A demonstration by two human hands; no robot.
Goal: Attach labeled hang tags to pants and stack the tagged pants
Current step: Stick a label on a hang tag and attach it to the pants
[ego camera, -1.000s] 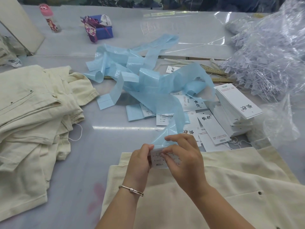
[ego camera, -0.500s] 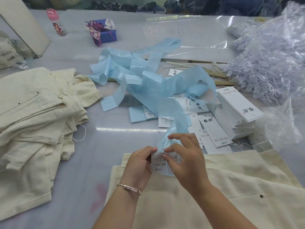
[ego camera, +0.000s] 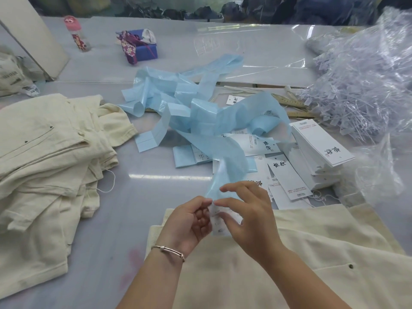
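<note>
I work at a wide pale grey table (ego camera: 93, 197) with a glossy surface that throws back the ceiling lights, and clear plastic sheeting lies over its far part; behind the far edge dark cloth is heaped in shadow. My hands are together just above the near pair of cream pants (ego camera: 256, 264) spread flat in front of me. My left hand (ego camera: 189, 221) pinches the edge of a small white sticker (ego camera: 219, 221) between thumb and fingers, and my right hand (ego camera: 249, 219) pinches the same sticker from the other side, its upper fingers spread and raised. The sticker is at the end of a long blue backing strip (ego camera: 200, 121) that runs away from my hands in loose loops across the middle of the table. The print on the sticker is too blurred to read. Beyond my right hand lie white hang tags (ego camera: 287, 175), some loose and some in a stack (ego camera: 321, 146), each printed with two brush-style characters and blocks of small text I cannot make out. Left of my hands a pile of cream pants (ego camera: 49, 152) is stacked. Right of the tags sits a heap of clear plastic fasteners (ego camera: 361, 85). At the far left corner stand a pink-capped bottle (ego camera: 77, 33) and a blue box (ego camera: 145, 47).
</note>
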